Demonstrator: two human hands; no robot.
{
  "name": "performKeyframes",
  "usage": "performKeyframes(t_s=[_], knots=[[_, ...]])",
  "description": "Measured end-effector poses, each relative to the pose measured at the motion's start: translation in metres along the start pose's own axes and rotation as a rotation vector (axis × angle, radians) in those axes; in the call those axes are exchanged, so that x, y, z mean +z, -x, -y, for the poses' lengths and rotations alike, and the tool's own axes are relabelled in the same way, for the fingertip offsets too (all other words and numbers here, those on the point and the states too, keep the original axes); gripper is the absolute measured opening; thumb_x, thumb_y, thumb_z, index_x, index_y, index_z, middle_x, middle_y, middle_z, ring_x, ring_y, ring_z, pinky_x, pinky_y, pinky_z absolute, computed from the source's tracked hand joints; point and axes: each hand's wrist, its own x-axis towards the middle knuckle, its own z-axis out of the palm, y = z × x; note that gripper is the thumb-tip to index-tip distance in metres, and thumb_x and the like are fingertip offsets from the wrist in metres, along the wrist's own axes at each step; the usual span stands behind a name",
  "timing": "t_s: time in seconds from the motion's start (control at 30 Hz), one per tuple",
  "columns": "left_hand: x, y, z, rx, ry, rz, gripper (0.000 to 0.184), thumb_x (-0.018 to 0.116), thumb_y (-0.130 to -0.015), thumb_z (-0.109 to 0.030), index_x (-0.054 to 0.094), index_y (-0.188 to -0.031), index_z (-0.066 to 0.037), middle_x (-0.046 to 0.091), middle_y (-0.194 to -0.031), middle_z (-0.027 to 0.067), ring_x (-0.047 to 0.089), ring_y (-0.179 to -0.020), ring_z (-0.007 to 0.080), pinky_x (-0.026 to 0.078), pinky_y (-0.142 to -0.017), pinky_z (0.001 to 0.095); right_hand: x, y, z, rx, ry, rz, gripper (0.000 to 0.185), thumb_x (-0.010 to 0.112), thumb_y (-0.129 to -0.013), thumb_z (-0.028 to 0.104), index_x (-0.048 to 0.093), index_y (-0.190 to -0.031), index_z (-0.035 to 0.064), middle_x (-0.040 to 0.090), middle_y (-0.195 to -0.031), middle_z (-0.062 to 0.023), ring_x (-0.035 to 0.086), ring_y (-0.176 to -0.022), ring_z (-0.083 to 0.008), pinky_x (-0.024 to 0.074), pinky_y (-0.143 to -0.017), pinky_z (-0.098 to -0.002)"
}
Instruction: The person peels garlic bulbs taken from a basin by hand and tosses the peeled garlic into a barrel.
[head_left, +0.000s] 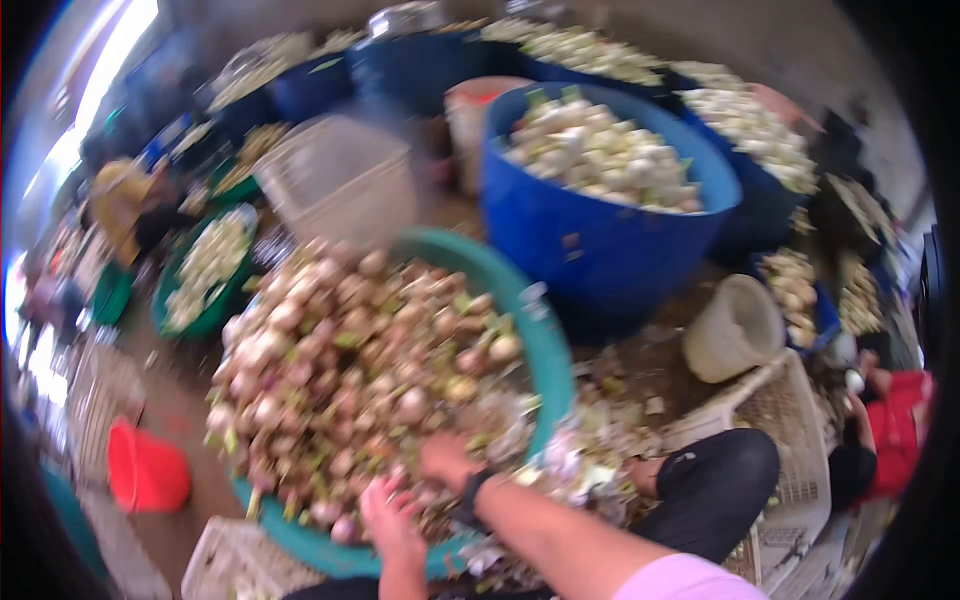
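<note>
A wide green tub (550, 350) holds a heap of unpeeled pinkish bulbs (330, 350) with green shoots. At the heap's near edge, my left hand (388, 505) has its fingers partly spread over the bulbs, and nothing shows in it. My right hand (447, 460), with a dark band at the wrist, reaches onto the bulbs just beside it. Its fingers are blurred and partly hidden among them. Loose skins and peelings (590, 450) lie right of the tub's rim.
Beyond the tub stands a large blue barrel (590, 240) of peeled white bulbs. A whitish bucket (735, 330) and plastic crate (800, 430) are on the right, near a person in red (900, 430). A red bucket (147, 468) stands left. Another person in yellow (120, 205) is farther back.
</note>
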Motion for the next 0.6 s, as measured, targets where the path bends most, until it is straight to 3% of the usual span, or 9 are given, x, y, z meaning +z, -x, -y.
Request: performKeyframes(t_s=[0.03, 0.13, 0.17, 0.2, 0.27, 0.4, 0.47, 0.5, 0.6], knots=[[-0.009, -0.009, 0.012, 0.002, -0.005, -0.001, 0.029, 0.046, -0.086, -0.034, 0.045, -0.104, -0.012, 0.055, -0.094, 0.0039, 0.05, -0.072, 0.0126, 0.04, -0.062, 0.0273, -0.008, 0.004, -0.002, -0.061, -0.02, 0.139, 0.034, 0.066, -0.061, 0.018, 0.064, -0.095, 0.0119, 0.064, -0.094, -0.0118, 0.059, -0.093, -0.0307, 0.0355, -0.085, -0.0565], [-0.04, -0.041, 0.042, -0.052, 0.015, 0.005, 0.052, 0.05, -0.082, -0.045, 0.039, -0.119, -0.011, 0.043, -0.114, 0.0081, 0.045, -0.092, 0.0184, 0.038, -0.08, 0.033, -0.022, 0.002, -0.003, -0.116, -0.229, 0.139, 0.042, 0.066, -0.067, 0.024, 0.058, -0.105, 0.0078, 0.064, -0.09, -0.0142, 0.061, -0.087, -0.0308, 0.0445, -0.074, -0.0424], [-0.016, -0.012, 0.015, -0.163, 0.07, -0.089, 0.051, 0.05, -0.083, -0.043, 0.041, -0.119, -0.008, 0.048, -0.11, 0.0067, 0.047, -0.094, 0.0169, 0.039, -0.082, 0.0329, -0.033, 0.014, -0.001, -0.068, -0.631, 0.013, 0.04, 0.063, -0.07, 0.02, 0.055, -0.107, 0.0058, 0.062, -0.093, -0.0169, 0.061, -0.086, -0.0303, 0.0444, -0.073, -0.0431], [-0.011, 0.008, -0.005, -0.251, 0.083, 0.134, 0.072, 0.036, -0.086, -0.055, 0.016, -0.137, -0.007, 0.026, -0.138, 0.0089, 0.026, -0.126, 0.0323, 0.03, -0.101, 0.0405, -0.042, 0.03, 0.007, -0.038, -1.023, -0.125, 0.039, 0.06, -0.073, 0.016, 0.053, -0.11, 0.0037, 0.06, -0.097, -0.0197, 0.061, -0.084, -0.0298, 0.0442, -0.073, -0.0439], [-0.004, 0.018, -0.011, -0.224, 0.118, 0.248, 0.068, 0.036, -0.086, -0.055, 0.024, -0.132, -0.006, 0.034, -0.131, 0.0095, 0.034, -0.119, 0.0295, 0.033, -0.097, 0.0414, -0.041, 0.048, 0.029, -0.31, -1.19, -0.837, 0.049, 0.06, -0.076, 0.016, 0.044, -0.121, 0.006, 0.052, -0.107, -0.0215, 0.057, -0.092, -0.0286, 0.0426, -0.08, -0.0394], [-0.015, 0.001, 0.003, -0.094, 0.14, 0.406, 0.063, 0.033, -0.086, -0.057, 0.044, -0.119, -0.004, 0.052, -0.114, 0.0114, 0.051, -0.103, 0.0229, 0.041, -0.088, 0.0395, -0.045, 0.08, 0.007, -0.493, -0.889, -0.453, 0.03, 0.055, -0.08, 0.018, 0.054, -0.105, 0.0034, 0.049, -0.111, -0.0253, 0.057, -0.083, -0.039, 0.0459, -0.075, -0.0402], [-0.033, -0.003, 0.006, 0.726, -0.841, 0.396, 0.05, 0.048, -0.085, -0.044, 0.048, -0.116, -0.005, 0.053, -0.111, 0.0104, 0.052, -0.099, 0.0239, 0.044, -0.081, 0.041, -0.06, 0.104, -0.008, -0.624, -0.397, -0.146, 0.017, 0.055, -0.075, 0.018, 0.062, -0.077, 0.0031, 0.061, -0.079, -0.02, 0.058, -0.069, -0.037, 0.0472, -0.063, -0.0427], [-0.029, -0.004, 0.005, 0.733, -0.841, 0.412, 0.05, 0.048, -0.085, -0.044, 0.048, -0.116, -0.005, 0.053, -0.111, 0.0104, 0.052, -0.099, 0.0239, 0.044, -0.081, 0.041, -0.071, 0.119, -0.013, -0.611, -0.397, -0.158, 0.017, 0.055, -0.075, 0.018, 0.062, -0.077, 0.0031, 0.061, -0.079, -0.02, 0.058, -0.069, -0.037, 0.0472, -0.063, -0.0427], [-0.01, -0.003, 0.009, -0.02, -0.361, 0.314, 0.047, 0.054, -0.083, -0.037, 0.047, -0.117, -0.007, 0.053, -0.111, 0.011, 0.052, -0.098, 0.0229, 0.045, -0.077, 0.0399, -0.074, 0.138, -0.021, -0.684, -0.115, -0.001, 0.033, 0.053, -0.083, 0.031, 0.059, -0.094, 0.0006, 0.061, -0.083, -0.0211, 0.059, -0.073, -0.035, 0.0462, -0.058, -0.041]])
